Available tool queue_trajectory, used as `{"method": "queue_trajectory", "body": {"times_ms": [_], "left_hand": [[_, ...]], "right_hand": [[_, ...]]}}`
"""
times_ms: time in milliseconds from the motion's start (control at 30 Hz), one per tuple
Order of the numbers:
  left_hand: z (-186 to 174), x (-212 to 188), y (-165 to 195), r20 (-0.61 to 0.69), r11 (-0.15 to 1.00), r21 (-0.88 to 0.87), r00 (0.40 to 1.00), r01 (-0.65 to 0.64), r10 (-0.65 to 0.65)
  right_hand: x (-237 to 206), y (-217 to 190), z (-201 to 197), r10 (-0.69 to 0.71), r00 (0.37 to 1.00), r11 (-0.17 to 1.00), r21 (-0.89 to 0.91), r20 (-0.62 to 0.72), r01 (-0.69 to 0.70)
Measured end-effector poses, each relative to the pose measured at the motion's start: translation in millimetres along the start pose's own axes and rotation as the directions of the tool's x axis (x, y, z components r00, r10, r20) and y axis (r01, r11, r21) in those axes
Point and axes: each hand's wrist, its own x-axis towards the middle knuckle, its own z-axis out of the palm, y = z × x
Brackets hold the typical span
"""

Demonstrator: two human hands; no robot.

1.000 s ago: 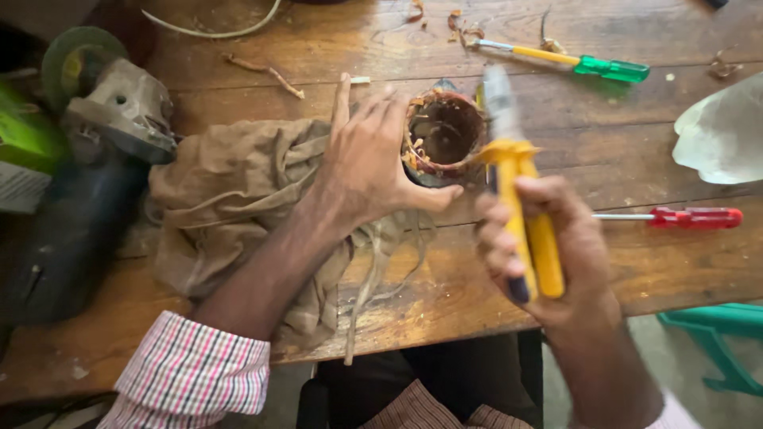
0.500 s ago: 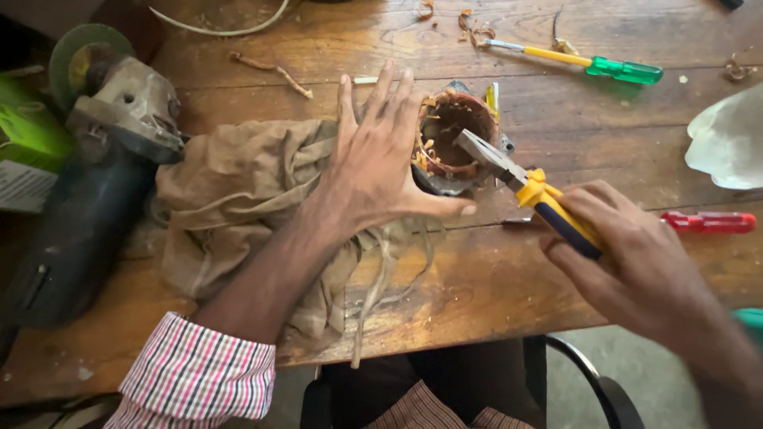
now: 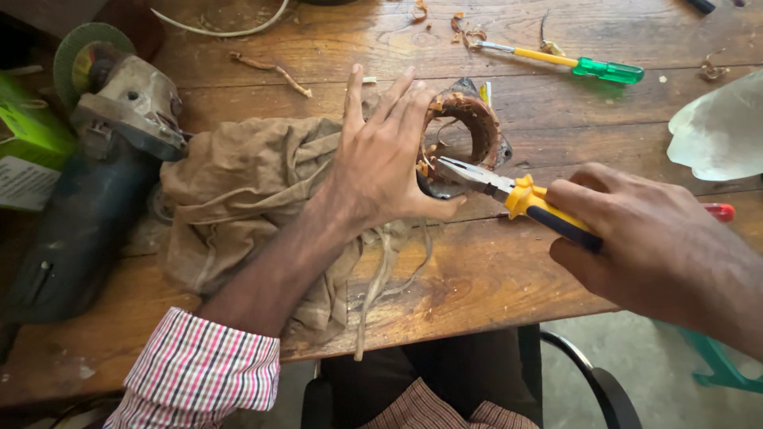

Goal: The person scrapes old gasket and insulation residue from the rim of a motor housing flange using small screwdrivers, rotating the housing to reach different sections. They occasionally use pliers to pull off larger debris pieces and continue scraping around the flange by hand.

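Observation:
A round rusty-brown motor winding piece (image 3: 475, 131) lies on the wooden table (image 3: 493, 278), partly on a crumpled tan cloth (image 3: 238, 199). My left hand (image 3: 385, 159) presses flat against its left side, fingers spread, thumb under its front edge. My right hand (image 3: 644, 238) grips the yellow-and-dark handles of pliers (image 3: 509, 195). The plier jaws point left and touch the front rim of the piece, beside my left thumb.
An angle grinder (image 3: 103, 159) lies at the left beside a green box (image 3: 28, 131). A yellow-and-green screwdriver (image 3: 572, 63) lies at the back, a red handle (image 3: 719, 212) shows behind my right hand. A clear plastic sheet (image 3: 719, 131) sits at the right. Chair below.
My right hand swung the pliers from upright down toward the piece, and their jaws now reach its front rim. My left hand stays on the piece.

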Motion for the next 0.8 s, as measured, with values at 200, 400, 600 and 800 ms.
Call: {"method": "queue_trajectory", "body": {"times_ms": [200, 400, 600, 800], "left_hand": [[1.5, 2.8, 2.8, -0.027, 0.997, 0.066, 0.999, -0.034, 0.036], [0.3, -0.3, 2.2, -0.019, 1.0, 0.019, 1.0, -0.004, 0.004], [1.1, -0.9, 0.8, -0.042, 1.0, -0.012, 0.999, -0.011, 0.01], [2.0, -0.2, 0.9, -0.028, 0.999, 0.034, 0.999, -0.017, 0.018]], "right_hand": [[2.7, -11.6, -17.3, 0.062, 0.966, 0.967, 0.226, 0.25, -0.121], [2.7, -3.2, 1.7, -0.013, 0.995, 0.973, 0.23, 0.094, -0.009], [4.3, 20.9, 31.6, -0.152, 0.962, 0.988, -0.005, -0.225, 0.155], [8.6, 19.5, 26.9, -0.039, 0.999, 0.996, -0.083, -0.037, 0.036]]}}
